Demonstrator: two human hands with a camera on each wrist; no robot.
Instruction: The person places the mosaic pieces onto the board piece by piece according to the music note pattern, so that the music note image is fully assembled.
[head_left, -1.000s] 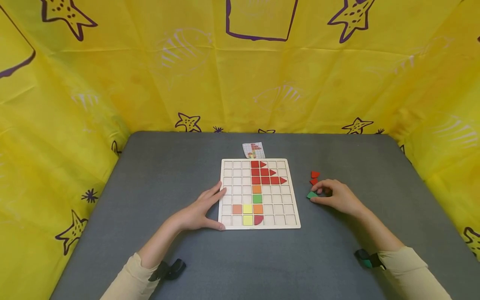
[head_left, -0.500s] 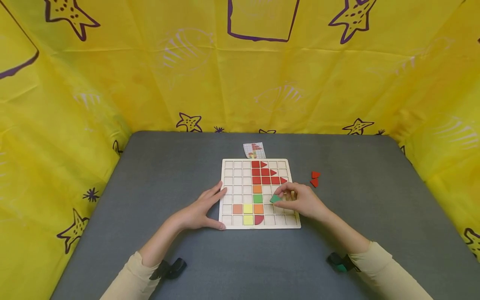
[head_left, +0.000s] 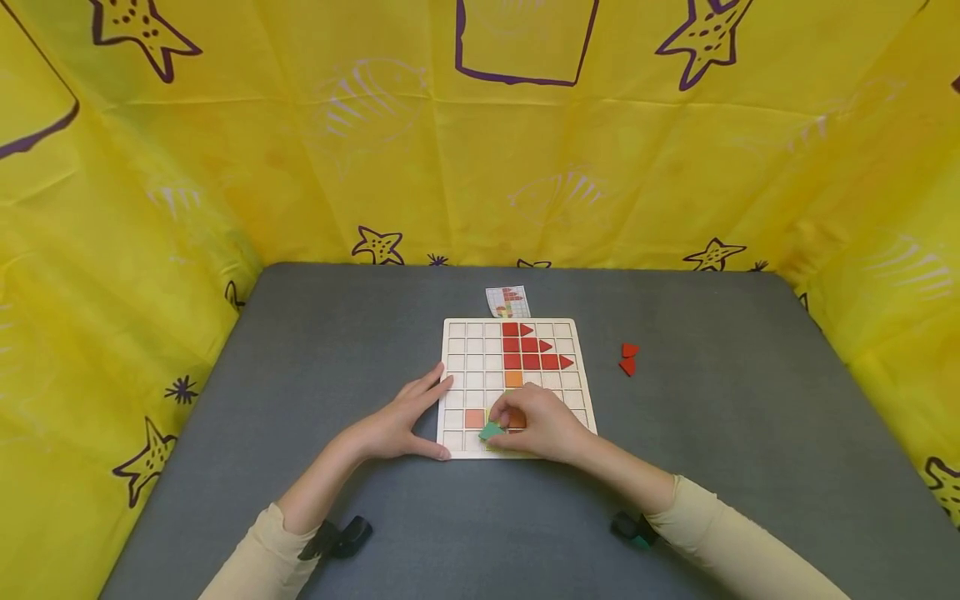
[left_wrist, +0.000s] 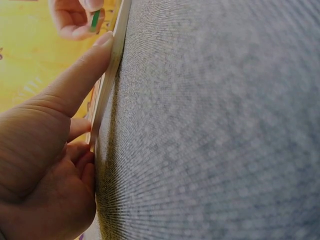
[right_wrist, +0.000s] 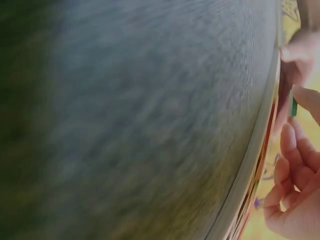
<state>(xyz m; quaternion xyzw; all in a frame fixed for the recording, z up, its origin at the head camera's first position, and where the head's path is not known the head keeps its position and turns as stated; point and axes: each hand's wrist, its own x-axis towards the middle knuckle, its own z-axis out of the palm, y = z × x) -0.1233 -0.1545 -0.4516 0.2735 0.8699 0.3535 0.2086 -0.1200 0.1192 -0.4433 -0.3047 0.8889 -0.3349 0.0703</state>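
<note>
My right hand (head_left: 546, 425) pinches a small green tile (head_left: 491, 431) between thumb and fingers above the lower part of the pegless wooden grid board (head_left: 455, 358). In the right wrist view the green tile (right_wrist: 293, 107) appears edge-on at the fingertips. My left hand (head_left: 397, 425) rests at the board's left side with fingers spread; its thumb touches the lower left corner. Red squares and triangles (head_left: 531, 362) fill upper cells. An orange square (head_left: 513, 379) and a salmon square (head_left: 474, 418) lie lower down. My right hand hides other lower tiles.
Two red pieces (head_left: 628, 367) lie on the grey table (head_left: 337, 333) to the right of the board. Behind the board's top edge is a small printed card (head_left: 508, 301) with a coloured pattern. A yellow patterned cloth (head_left: 450, 167) encloses the back and sides.
My right hand has carried the green tile leftward from beside the red pieces to over the lower board. The left hand has stayed at the board's edge.
</note>
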